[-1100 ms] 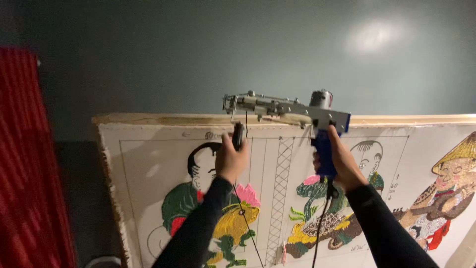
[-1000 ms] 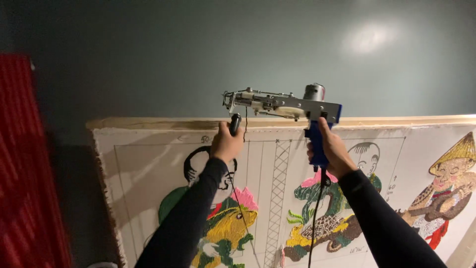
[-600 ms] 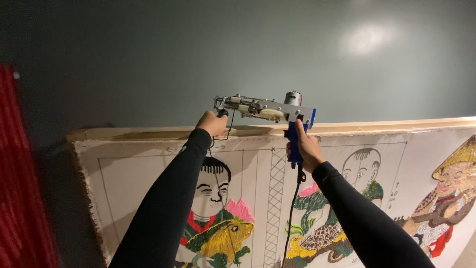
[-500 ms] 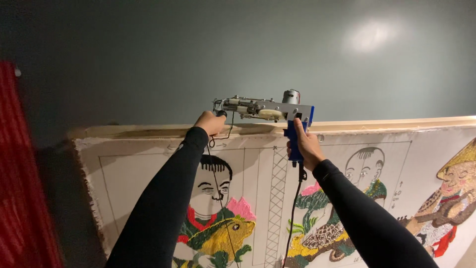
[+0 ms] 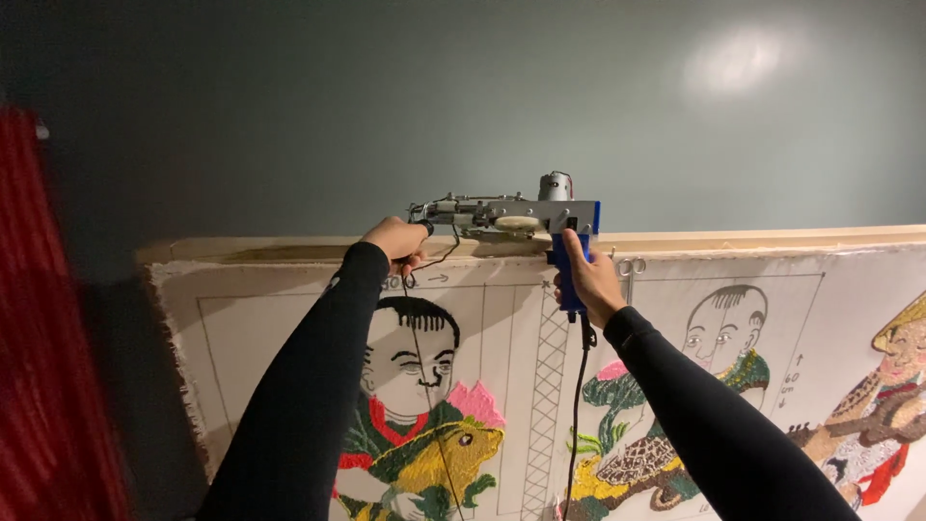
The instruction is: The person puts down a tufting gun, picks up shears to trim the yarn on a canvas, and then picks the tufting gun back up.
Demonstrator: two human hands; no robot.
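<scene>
A: What do the hands hold here?

B: Both are on a tufting gun (image 5: 511, 214), raised to the top edge of a cloth (image 5: 241, 328) that is stretched on a wooden frame (image 5: 772, 238). The right hand (image 5: 588, 285) has its fingers closed around the blue grip, which hangs down under the metal body. The left hand (image 5: 395, 239) is closed on the small black front handle near the nose of the gun.

A: Why two hands, do you think?

B: I judge the gun is heavy at the front, with the motor standing on top, so one hand carries and the other one steers. The arms are stretched up because the gun is at the highest part of the cloth, just in front of the frame's top bar.

A: And the thin line under the left hand?

B: That is yarn (image 5: 424, 386), it runs down from the nose over the cloth. A black cable (image 5: 577, 405) hangs from the grip, so it stays free of the working side.

A: What is on the cloth?

B: Drawn figures, some already filled with colour: a fish (image 5: 434, 458) in yellow and green below the left arm, more coloured parts at the right. The upper area near the gun is only outline.
</scene>
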